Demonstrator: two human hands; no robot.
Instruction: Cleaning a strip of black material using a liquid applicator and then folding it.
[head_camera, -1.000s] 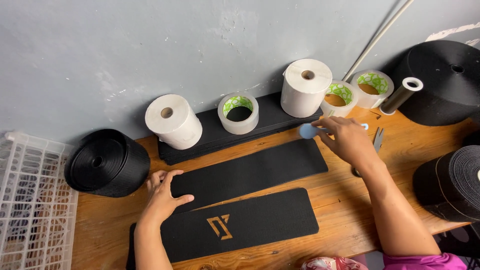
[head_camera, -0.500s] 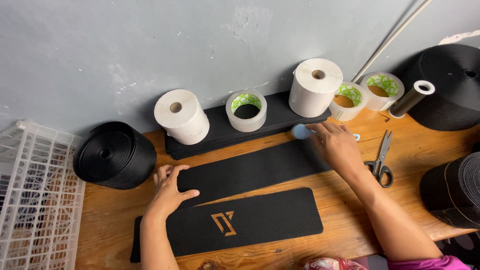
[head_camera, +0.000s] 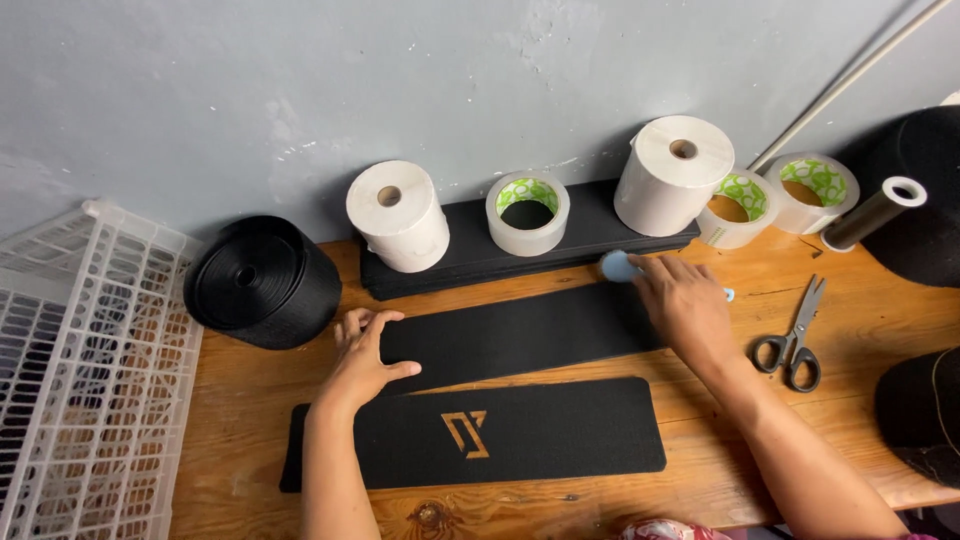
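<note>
1. The wooden tabletop (head_camera: 760, 300) carries two long black felt-like strips; the upper strip (head_camera: 520, 335) lies just beyond the logo-marked one (head_camera: 480, 435).
2. The left hand (head_camera: 362, 358) presses flat, fingers spread, on the upper strip's left end.
3. The right hand (head_camera: 688, 308) rests on its right end, fingertips curled around a small pale blue piece (head_camera: 618, 266).
4. This looks like a marking or trimming step; steady pressure at both ends seems called for.

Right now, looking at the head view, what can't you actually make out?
- Small blue thing at the right hand: partly covered by the fingers, kind unclear.
- Upper black strip: both ends hidden under the left hand and the right hand.
- Black roll at the right: cut off by the frame edge.
- White wire rack: cut off at the left edge.
</note>
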